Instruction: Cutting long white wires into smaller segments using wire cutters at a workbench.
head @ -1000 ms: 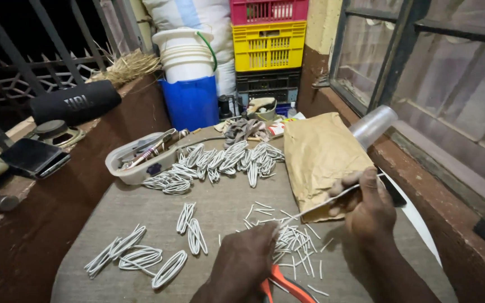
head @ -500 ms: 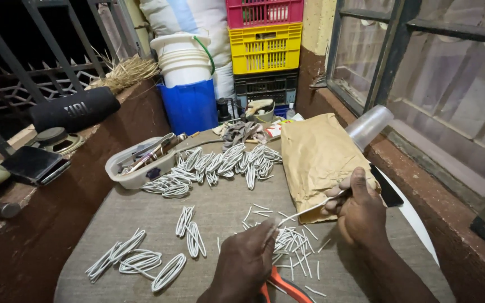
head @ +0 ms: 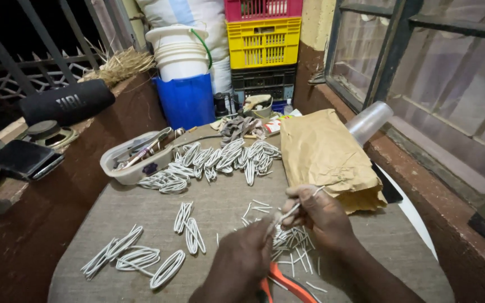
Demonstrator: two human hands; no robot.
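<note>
Your right hand [head: 324, 216] pinches one end of a short white wire piece [head: 294, 209], and your left hand [head: 248, 258] closes on its lower end, so both grips are narrow and holding it. The piece runs slantwise, up to the right, spanning between your hands just above the heap of cut wire bits [head: 290, 238] on the table [head: 225, 205]; orange-handled pliers [head: 284, 280] lie under your left wrist

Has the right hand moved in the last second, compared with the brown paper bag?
Yes. The right hand has shifted left, off the paper bag's edge, toward the left hand.
</note>
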